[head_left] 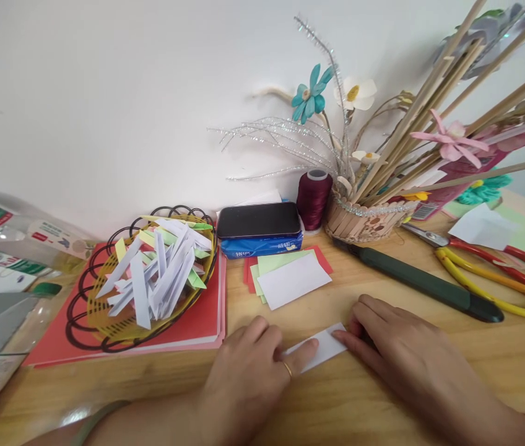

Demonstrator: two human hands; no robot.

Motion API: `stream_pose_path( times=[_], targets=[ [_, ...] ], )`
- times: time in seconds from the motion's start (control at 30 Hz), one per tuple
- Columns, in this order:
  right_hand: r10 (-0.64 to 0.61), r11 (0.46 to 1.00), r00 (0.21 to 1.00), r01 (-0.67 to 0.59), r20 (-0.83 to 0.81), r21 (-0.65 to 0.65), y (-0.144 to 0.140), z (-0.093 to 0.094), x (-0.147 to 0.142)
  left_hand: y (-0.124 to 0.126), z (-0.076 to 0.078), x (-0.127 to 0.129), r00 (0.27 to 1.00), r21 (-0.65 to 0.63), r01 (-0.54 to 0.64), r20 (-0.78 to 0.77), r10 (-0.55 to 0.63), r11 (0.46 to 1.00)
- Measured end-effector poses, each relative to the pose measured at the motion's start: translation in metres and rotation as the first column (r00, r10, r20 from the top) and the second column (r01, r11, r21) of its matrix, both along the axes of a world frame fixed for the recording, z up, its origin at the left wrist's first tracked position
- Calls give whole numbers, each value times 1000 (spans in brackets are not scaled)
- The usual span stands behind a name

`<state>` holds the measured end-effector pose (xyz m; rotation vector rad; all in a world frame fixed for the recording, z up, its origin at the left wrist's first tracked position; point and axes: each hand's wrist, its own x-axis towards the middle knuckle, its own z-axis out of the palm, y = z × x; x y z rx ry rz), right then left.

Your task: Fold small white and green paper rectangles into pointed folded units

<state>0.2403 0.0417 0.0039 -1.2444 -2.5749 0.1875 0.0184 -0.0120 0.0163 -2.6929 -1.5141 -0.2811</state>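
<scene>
A narrow strip of white paper (322,350) lies on the wooden table between my two hands. My left hand (255,365) has its fingers curled, and its thumb presses flat on the left part of the paper. At the right end, my right hand (397,341) pinches the paper's edge between thumb and curled fingers. Just beyond them rests a small stack of paper slips, a white slip (295,282) on top of green and red ones. To the left, a yellow basket (98,313) with a dark looped rim holds many folded white, green and yellow paper pieces.
A black phone (259,220) lies on a blue packet (262,246), beside a maroon thread spool (314,201). A dark green cutter (429,282) and scissors (494,272) are at right. Behind stands a flower basket (364,217). Red paper (58,341) and plastic bottles (34,310) are at left.
</scene>
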Motion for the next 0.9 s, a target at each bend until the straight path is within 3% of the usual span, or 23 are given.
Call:
stream_pose_path(
  times=[0.2, 0.27, 0.33, 0.43, 0.5, 0.7, 0.9],
  targets=[
    [-58, 995, 996, 52, -65, -87, 5, 3, 6, -2, -11, 0, 992, 108, 47, -117, -34, 993],
    [-21, 1000, 991, 19, -132, -18, 3, 8, 7, -2, -15, 0, 993, 107, 35, -115, -23, 994],
    [109, 986, 986, -91, -127, 137, -6, 14, 6, -1, -15, 1, 993, 113, 38, -118, -25, 993],
    [351, 878, 933, -359, 86, 315, -26, 17, 1, -1, -9, 2, 983, 108, 103, -160, -84, 989],
    [367, 842, 911, -411, 187, 348, -39, 15, -3, -4, -4, 2, 971, 107, 148, -202, -125, 983],
    [328, 844, 900, -416, 287, 339, -50, 8, -5, -30, 0, -3, 910, 322, 288, -387, -152, 902],
    [346, 874, 905, -407, 246, 265, -49, 8, -3, -52, -2, -7, 853, 358, 339, -507, -124, 870]
  ],
)
